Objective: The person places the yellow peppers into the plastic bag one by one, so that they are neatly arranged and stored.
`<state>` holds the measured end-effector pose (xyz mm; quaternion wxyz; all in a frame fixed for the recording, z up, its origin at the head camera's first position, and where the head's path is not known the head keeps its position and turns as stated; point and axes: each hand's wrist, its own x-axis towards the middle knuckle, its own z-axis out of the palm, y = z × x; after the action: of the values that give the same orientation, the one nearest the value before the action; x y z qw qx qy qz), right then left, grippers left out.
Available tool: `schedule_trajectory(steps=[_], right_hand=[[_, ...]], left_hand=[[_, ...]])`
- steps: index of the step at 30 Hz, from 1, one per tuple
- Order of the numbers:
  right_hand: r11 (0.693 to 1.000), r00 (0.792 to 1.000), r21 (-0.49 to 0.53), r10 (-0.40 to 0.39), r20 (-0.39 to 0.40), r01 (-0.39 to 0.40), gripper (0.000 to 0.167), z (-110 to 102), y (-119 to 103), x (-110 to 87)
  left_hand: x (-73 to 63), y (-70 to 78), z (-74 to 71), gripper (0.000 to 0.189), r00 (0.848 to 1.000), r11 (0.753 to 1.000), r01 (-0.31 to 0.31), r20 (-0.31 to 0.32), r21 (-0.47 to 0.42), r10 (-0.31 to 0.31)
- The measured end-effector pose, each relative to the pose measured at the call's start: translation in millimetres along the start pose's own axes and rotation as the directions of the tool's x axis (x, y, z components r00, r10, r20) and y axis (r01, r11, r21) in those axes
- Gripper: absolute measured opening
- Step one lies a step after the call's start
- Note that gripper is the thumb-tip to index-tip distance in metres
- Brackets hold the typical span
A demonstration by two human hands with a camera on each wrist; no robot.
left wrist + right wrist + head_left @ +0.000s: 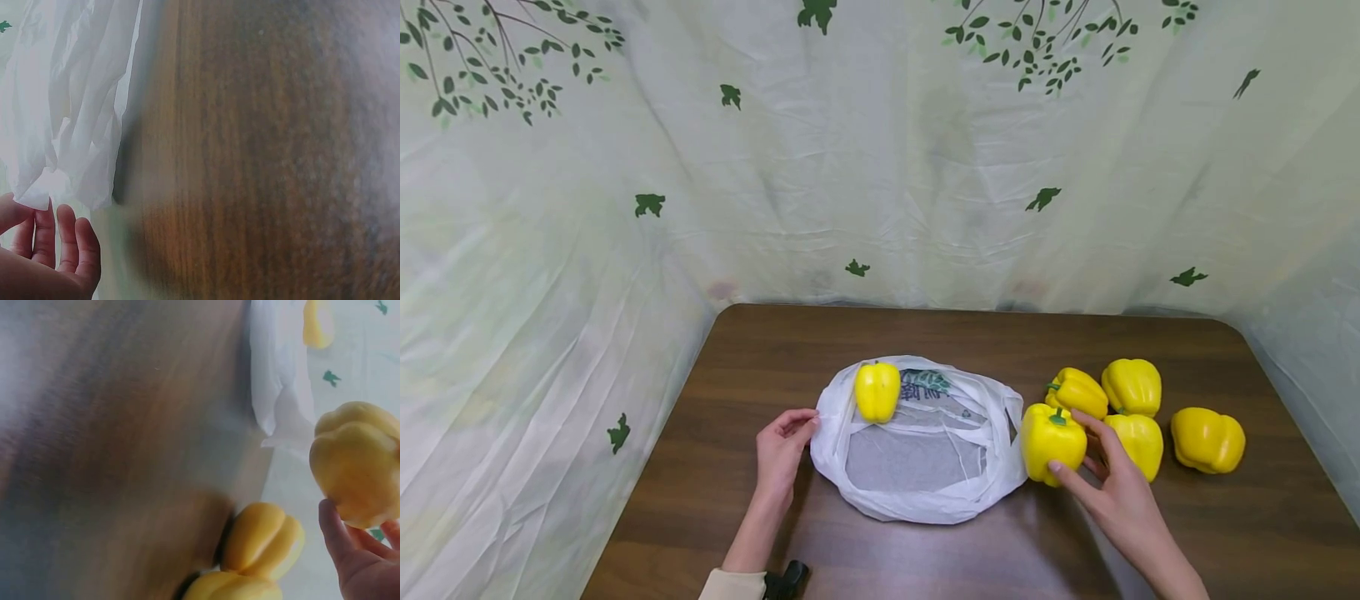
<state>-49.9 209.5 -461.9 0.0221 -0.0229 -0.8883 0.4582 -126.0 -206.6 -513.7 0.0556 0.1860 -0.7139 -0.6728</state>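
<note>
A white plastic bag lies spread with its mouth wide on the table. My left hand pinches its left edge between thumb and fingers; the left wrist view shows the thin plastic at the fingertips. One yellow bell pepper sits at the back left of the bag's mouth; whether it rests inside or on the rim I cannot tell. Just beside the bag's right edge, my right hand grips another yellow bell pepper, its green stem upward. In the right wrist view this pepper is raised above the table.
Several more yellow bell peppers lie on the table's right side, behind and beyond my right hand. The brown wooden table ends at a pale curtain with leaf prints. A dark strap circles my left wrist.
</note>
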Motion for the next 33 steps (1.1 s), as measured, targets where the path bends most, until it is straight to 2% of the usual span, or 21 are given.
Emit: schedule_trajectory(steps=[12, 21, 27, 33], right_hand=[[0.988, 0.988, -0.026, -0.153, 0.019, 0.153, 0.071, 4.4, -1.7, 15.8], [0.980, 0.982, -0.065, -0.186, 0.038, 0.188, 0.075, 7.4, -8.8, 26.3], [0.974, 0.973, -0.057, -0.215, 0.079, 0.220, 0.075, 9.3, -15.1, 31.6], [0.975, 0.970, -0.037, -0.213, 0.118, 0.218, 0.074, 12.5, -19.4, 38.7]], left_hand=[[-0.4, 1.9, 0.9, 0.017, 1.000, 1.000, 0.010, 0.004, 0.023, -0.010], [-0.2, 1.3, 2.3, 0.016, 1.000, 1.000, -0.009, 0.000, 0.010, 0.009], [-0.5, 1.9, 1.4, 0.017, 1.000, 1.000, -0.011, -0.001, 0.010, 0.011], [-1.7, 2.3, 0.2, 0.020, 1.000, 1.000, 0.000, -0.002, 0.006, 0.000]])
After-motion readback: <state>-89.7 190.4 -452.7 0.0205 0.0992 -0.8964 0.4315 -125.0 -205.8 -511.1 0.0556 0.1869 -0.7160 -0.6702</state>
